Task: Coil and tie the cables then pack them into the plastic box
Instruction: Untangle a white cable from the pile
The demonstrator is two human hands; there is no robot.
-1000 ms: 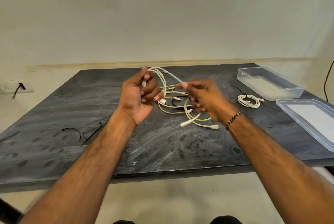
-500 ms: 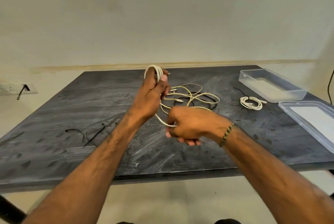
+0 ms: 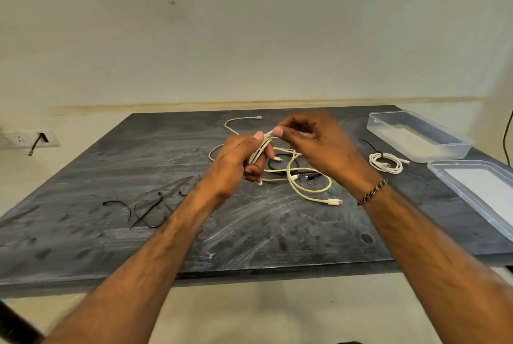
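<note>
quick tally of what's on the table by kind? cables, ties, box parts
Cables tied in a coil: 1, white coiled cable, beside the box
Cables being coiled in hand: 1, white cable, held by the left hand and right hand
Cables loose in the pile: tangled, count unclear
Loose black ties: about 3
Clear plastic box: 1
Box lid: 1
Total: at least 7, plus the pile

Box (image 3: 416, 136) right of cables (image 3: 305, 177) (lid (image 3: 472, 191) nearer)

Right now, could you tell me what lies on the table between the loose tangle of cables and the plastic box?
In the head view, a coiled, tied white cable lies between the tangle and the plastic box.
</note>
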